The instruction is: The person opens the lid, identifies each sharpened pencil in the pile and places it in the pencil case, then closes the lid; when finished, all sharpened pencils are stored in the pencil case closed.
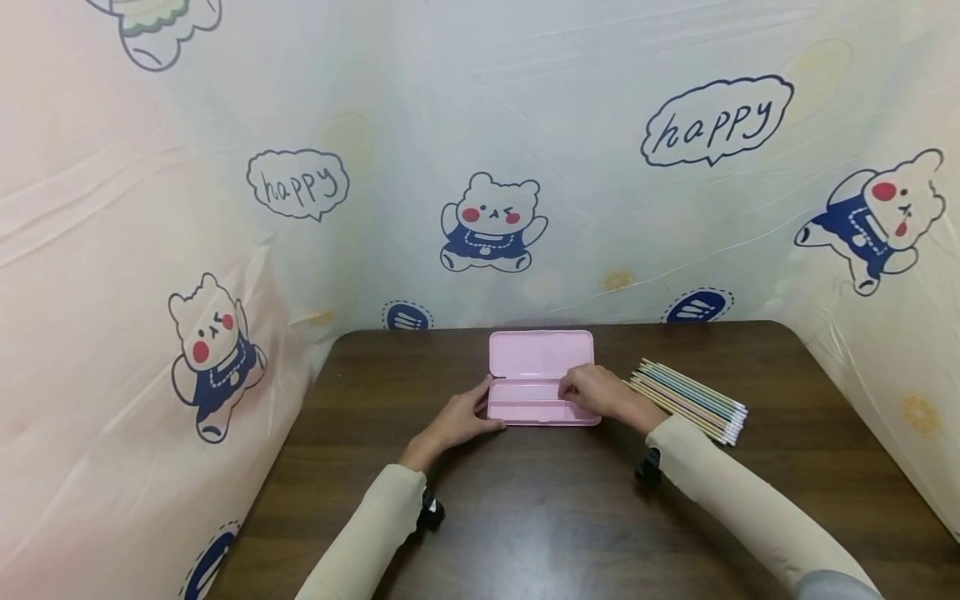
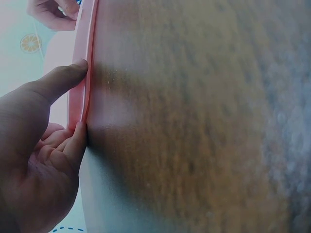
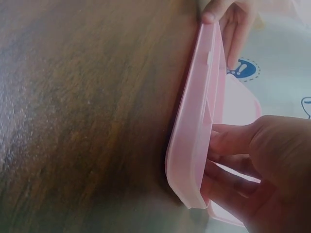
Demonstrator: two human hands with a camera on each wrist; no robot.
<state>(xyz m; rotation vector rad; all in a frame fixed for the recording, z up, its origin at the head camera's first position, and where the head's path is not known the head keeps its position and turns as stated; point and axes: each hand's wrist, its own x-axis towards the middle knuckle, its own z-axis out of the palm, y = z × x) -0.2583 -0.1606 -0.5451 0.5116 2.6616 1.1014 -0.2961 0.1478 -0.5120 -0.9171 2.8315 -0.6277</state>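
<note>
A pink pencil case [image 1: 536, 414] lies on the table with its lid [image 1: 540, 354] raised at the back. A lengthwise divider splits its inside, and no pencils show in the visible part. My left hand [image 1: 459, 419] holds the case's left end, thumb at the front edge and fingers along the side. In the left wrist view, that thumb [image 2: 73, 73] presses the pink rim. My right hand [image 1: 596, 390] reaches into the right end of the case with bent fingers. The right wrist view shows these fingers [image 3: 233, 141] inside the wall; whether they pinch anything is hidden.
Several pencils [image 1: 690, 400] in various colours lie side by side on the dark wooden table [image 1: 517, 517], right of the case and close to my right forearm. A printed cloth [image 1: 390, 242] hangs behind the table and at both sides.
</note>
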